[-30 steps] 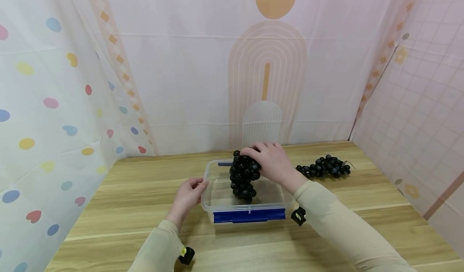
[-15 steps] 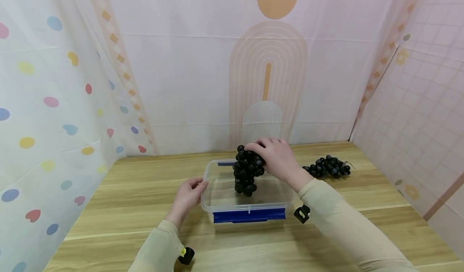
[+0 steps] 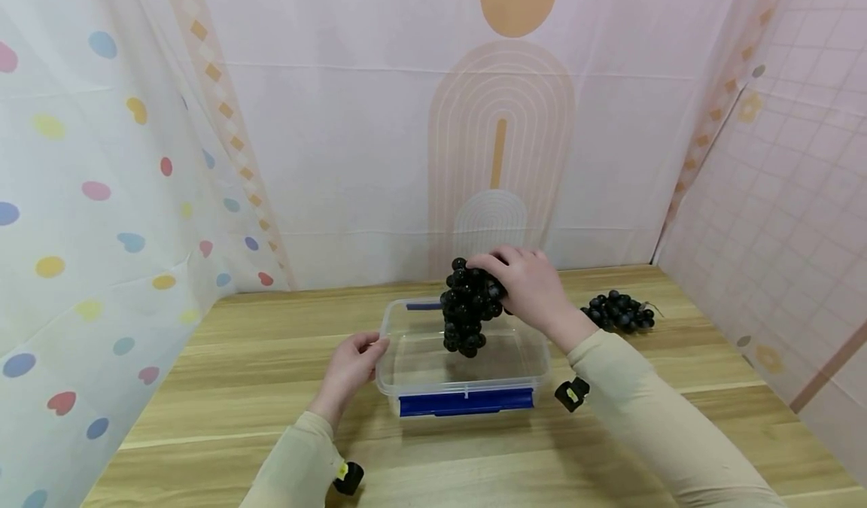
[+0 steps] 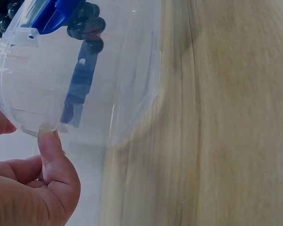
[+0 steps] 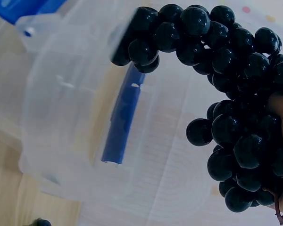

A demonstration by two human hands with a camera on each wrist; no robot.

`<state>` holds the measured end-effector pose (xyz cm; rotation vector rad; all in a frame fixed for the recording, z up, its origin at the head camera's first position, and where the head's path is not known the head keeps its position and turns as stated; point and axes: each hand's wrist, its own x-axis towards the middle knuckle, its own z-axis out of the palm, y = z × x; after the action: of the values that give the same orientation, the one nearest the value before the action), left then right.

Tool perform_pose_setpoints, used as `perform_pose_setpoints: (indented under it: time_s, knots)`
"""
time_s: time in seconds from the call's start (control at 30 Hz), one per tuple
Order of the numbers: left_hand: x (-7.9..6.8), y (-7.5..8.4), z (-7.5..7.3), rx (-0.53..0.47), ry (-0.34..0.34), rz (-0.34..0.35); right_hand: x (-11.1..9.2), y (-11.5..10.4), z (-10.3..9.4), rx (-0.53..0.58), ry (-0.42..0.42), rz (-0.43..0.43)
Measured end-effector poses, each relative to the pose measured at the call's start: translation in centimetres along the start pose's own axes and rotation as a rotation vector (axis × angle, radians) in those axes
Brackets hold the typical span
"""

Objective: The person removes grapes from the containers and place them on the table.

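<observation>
A clear plastic box [image 3: 393,372] with blue clips stands on the wooden table [image 3: 237,387]. My right hand [image 3: 524,286] grips a bunch of black grapes [image 3: 469,308] by its top and holds it hanging above the box; the same bunch [image 5: 236,94] fills the right wrist view. My left hand [image 3: 348,365] holds the box's left rim, thumb and fingers pinching the edge [image 4: 35,127]. The box [image 4: 85,84] looks bare inside below the grapes.
A second bunch of black grapes [image 3: 619,311] lies on the table to the right of the box. Patterned cloth walls [image 3: 101,192] close in the left, back and right. Bare wood lies in front of the box.
My right hand has lifted the grape bunch up out of the box and slightly right. The left hand has stayed on the rim.
</observation>
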<state>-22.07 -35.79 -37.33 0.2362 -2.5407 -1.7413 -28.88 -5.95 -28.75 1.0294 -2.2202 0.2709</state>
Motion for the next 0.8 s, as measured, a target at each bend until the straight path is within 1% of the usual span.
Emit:
perform_pose_setpoints:
  time_s: [0.3, 0.43, 0.57, 0.8]
  knots:
    - [0.0, 0.0, -0.1, -0.008, 0.002, -0.008, 0.0, 0.7, -1.5, 0.002, 0.020, 0.036]
    - [0.0, 0.1, -0.2, -0.010, 0.005, -0.013, -0.1, 1.0, -2.2, 0.019, 0.048, 0.045]
    - [-0.1, 0.2, -0.2, -0.012, 0.005, -0.021, -0.1, 1.4, -2.8, 0.038, 0.081, 0.043]
    - [-0.1, 0.1, -0.3, -0.013, 0.006, -0.032, -0.4, 2.0, -3.5, 0.061, 0.105, 0.036]
